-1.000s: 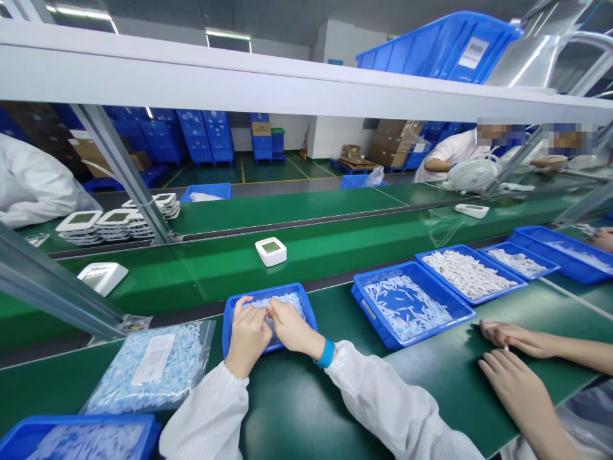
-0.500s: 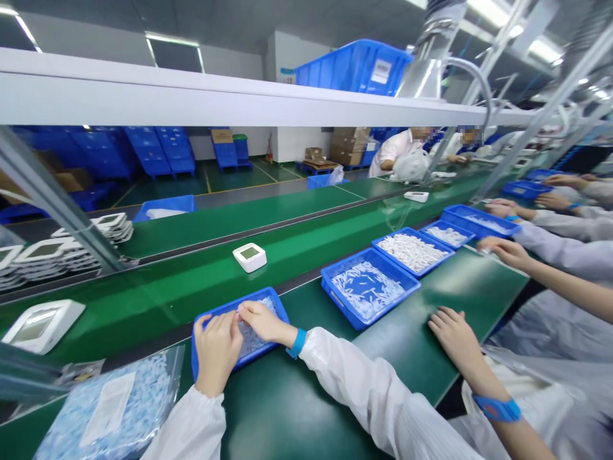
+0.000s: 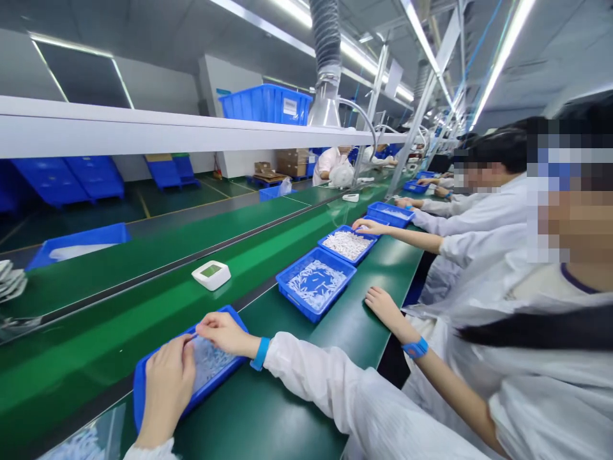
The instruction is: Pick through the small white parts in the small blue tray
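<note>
My left hand (image 3: 167, 383) is over a shallow blue tray (image 3: 138, 399), its fingers curled and pinched. Beside it my right hand (image 3: 225, 333), with a blue wristband, pinches thumb and finger together over the same tray. The fingertips of both hands nearly meet; whatever sits between them is too small to make out. Small, pale, translucent pieces (image 3: 211, 365) lie in the tray below. A white device with a square screen (image 3: 211, 275) rests on the green belt beyond the tray.
Along the bench to the right stand a blue tray of white strips (image 3: 316, 284) and a tray of small white pieces (image 3: 347, 245). A co-worker's hand (image 3: 385, 308) rests on the bench; another person's hand (image 3: 368, 227) is at the trays. A plastic bag (image 3: 90, 441) lies lower left.
The view has turned right, so the bench things appear farther left. A co-worker's hand has moved in over the trays. My hands stay pinched over the same tray.
</note>
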{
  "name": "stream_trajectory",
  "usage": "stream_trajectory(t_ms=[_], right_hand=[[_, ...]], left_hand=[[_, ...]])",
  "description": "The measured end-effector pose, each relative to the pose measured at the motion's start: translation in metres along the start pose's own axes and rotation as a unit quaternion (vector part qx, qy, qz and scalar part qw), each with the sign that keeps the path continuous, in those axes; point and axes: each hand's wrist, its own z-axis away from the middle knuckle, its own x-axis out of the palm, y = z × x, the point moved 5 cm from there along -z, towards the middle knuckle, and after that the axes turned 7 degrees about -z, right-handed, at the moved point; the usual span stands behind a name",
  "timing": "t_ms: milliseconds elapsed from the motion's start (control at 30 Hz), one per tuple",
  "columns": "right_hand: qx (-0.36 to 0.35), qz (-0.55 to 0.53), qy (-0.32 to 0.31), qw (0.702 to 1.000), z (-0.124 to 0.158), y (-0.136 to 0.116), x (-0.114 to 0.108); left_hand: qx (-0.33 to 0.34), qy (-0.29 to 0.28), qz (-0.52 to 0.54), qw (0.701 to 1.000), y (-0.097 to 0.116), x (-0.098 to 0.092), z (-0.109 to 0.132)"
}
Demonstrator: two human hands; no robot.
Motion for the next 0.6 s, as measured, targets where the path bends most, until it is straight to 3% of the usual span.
stream_trajectory(t_ms=[67,167,267,333,400,467,533,567,600], right_hand=[[-0.041,0.009,0.072,0.996,0.007,-0.012,-0.012],[-0.127,0.105,0.122,0.979,0.035,-0.052,-0.027],[-0.261,0.231,0.208,0.914,0.085,-0.112,-0.046],[-0.363,0.298,0.331,0.819,0.132,-0.152,-0.06],[-0.456,0.349,0.429,0.698,0.18,-0.184,-0.067],[-0.507,0.372,0.5,0.596,0.219,-0.203,-0.074],[-0.571,0.371,0.558,0.474,0.25,-0.212,-0.081],[-0.59,0.377,0.565,0.436,0.257,-0.213,-0.087],[-0.589,0.397,0.561,0.425,0.259,-0.213,-0.095]], left_hand=[[-0.007,0.001,0.007,1.0,-0.002,0.002,0.001],[-0.019,-0.02,0.015,1.0,-0.007,0.008,0.003],[-0.017,-0.059,0.031,0.998,-0.013,0.021,0.006],[-0.013,-0.097,0.048,0.994,-0.016,0.031,0.009],[-0.013,-0.13,0.065,0.989,-0.017,0.036,0.011],[-0.021,-0.143,0.069,0.987,-0.016,0.034,0.011],[-0.036,-0.137,0.058,0.988,-0.013,0.026,0.011],[-0.043,-0.132,0.052,0.989,-0.012,0.022,0.01],[-0.047,-0.13,0.048,0.989,-0.011,0.018,0.01]])
